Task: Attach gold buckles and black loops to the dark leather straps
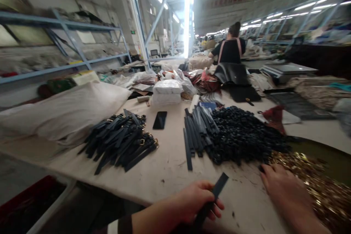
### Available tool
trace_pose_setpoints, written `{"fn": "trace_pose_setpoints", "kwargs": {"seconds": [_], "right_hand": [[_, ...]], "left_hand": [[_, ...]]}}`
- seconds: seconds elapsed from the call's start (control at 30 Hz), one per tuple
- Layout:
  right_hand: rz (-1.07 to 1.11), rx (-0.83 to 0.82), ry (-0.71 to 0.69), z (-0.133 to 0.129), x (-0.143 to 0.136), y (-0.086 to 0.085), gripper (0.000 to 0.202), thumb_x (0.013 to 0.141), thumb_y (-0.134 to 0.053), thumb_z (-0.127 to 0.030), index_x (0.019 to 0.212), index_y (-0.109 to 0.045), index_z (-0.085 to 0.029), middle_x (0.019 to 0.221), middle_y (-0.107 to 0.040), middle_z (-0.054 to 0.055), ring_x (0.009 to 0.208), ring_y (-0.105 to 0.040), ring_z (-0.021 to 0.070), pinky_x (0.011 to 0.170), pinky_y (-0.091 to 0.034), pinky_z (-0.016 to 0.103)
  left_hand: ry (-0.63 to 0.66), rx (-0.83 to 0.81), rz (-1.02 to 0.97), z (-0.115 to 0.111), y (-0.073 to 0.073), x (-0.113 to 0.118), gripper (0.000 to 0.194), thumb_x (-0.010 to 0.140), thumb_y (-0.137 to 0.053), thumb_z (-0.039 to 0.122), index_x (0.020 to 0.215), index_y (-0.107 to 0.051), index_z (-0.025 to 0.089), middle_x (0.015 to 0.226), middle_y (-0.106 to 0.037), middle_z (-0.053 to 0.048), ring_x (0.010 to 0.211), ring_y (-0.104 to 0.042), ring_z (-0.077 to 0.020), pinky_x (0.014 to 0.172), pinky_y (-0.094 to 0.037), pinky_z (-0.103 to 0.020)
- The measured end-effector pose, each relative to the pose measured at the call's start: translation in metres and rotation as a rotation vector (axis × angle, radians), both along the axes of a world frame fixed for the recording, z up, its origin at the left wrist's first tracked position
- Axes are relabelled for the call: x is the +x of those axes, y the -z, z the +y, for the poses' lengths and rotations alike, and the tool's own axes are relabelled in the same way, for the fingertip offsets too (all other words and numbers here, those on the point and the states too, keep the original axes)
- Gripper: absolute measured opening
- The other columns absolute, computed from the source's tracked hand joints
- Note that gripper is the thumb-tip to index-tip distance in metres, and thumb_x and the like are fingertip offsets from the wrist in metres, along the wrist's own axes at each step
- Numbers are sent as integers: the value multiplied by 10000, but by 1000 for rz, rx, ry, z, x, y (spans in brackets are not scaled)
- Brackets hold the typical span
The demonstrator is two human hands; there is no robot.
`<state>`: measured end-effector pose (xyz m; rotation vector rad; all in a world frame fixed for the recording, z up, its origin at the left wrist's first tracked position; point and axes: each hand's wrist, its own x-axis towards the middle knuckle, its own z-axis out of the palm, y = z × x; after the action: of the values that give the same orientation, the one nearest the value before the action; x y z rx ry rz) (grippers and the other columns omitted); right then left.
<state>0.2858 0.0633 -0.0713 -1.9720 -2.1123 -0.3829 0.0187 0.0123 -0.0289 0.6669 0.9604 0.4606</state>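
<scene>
My left hand (204,201) is closed around a black strap (220,185), whose flat end sticks out past the thumb, over the table's near edge. My right hand (283,186) rests low on the table, fingers bent, between a heap of black strap loops (244,135) and a pile of gold-coloured buckles (315,175). A small dark piece, which looks like one of the loops, shows at its fingertips. Loose black straps (196,131) lie side by side left of the loop heap. Farther left is a pile of straps with buckles fitted (117,140).
A phone (160,120) lies between the strap piles. Behind it are white plastic-wrapped packs (167,91). A pale cloth-covered bulk (68,108) takes up the left side. Beyond the table stands a person (230,49) facing away. A red crate (33,201) is below the table's left edge.
</scene>
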Motion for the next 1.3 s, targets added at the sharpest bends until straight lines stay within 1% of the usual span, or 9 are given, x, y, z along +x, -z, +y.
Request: {"fn": "trace_pose_setpoints", "kwargs": {"seconds": [0.17,0.33,0.4,0.57,0.73,0.87,0.93,1.03,1.3], "right_hand": [[-160,-119,2,5,-12,-14,112,781,-482,-192,713,-569,-171,736,-572,98,694,-542,228,605,-356,322],[141,-238,-174,-14,-37,-12,99,774,-471,-184,703,-540,-179,728,-582,74,714,-548,212,652,-399,314],[357,-268,-187,-27,-50,-11,96,768,-461,-204,786,-551,-174,762,-591,69,731,-549,214,683,-412,333],[1144,-402,-74,-56,-74,-16,350,770,-475,-338,1078,-510,-176,818,-592,31,724,-561,176,679,-446,311],[1862,-523,34,-72,-86,-19,308,752,-546,-433,937,-587,-190,656,-551,-26,576,-508,102,575,-437,233],[2240,-520,159,-76,-93,-21,233,687,-654,-382,761,-586,-172,607,-562,-37,507,-480,56,469,-408,154],[2308,-519,173,-77,-96,-23,214,676,-678,-344,740,-583,-163,609,-584,-37,502,-487,45,468,-417,134],[2331,-501,161,-81,-97,-27,205,669,-696,-307,755,-580,-161,641,-629,-22,500,-509,42,483,-445,135],[2366,-513,282,-87,-99,-23,204,606,-749,-243,734,-609,-169,666,-656,-28,539,-565,54,516,-492,141]], "left_hand": [[-52,-43,-1,2,-18,2,251,601,-494,134,852,-497,131,734,-589,-28,535,-539,-70,446,-388,-160],[-58,-80,28,-1,-27,4,265,612,-515,144,874,-491,124,738,-585,-34,534,-529,-69,449,-377,-164],[-63,-82,24,-2,-27,4,268,613,-527,151,878,-497,123,741,-583,-33,538,-529,-69,454,-376,-164],[-33,-69,8,-3,-23,3,299,611,-521,165,908,-513,130,718,-569,-13,537,-524,-68,462,-383,-164],[13,-51,7,-7,-21,5,370,633,-493,186,1003,-496,165,687,-504,25,529,-504,-64,462,-378,-163],[80,214,148,-7,-18,7,342,746,-457,400,979,-533,162,685,-414,40,500,-436,-52,408,-317,-156],[142,362,246,-6,-18,8,401,780,-390,467,943,-556,140,604,-381,54,451,-371,-51,384,-275,-161],[220,446,350,-7,-19,8,360,790,-377,395,928,-569,124,479,-353,74,407,-331,-62,386,-259,-168],[248,394,411,-11,-22,7,332,784,-391,397,888,-573,139,431,-383,75,375,-332,-69,394,-251,-177]]}}
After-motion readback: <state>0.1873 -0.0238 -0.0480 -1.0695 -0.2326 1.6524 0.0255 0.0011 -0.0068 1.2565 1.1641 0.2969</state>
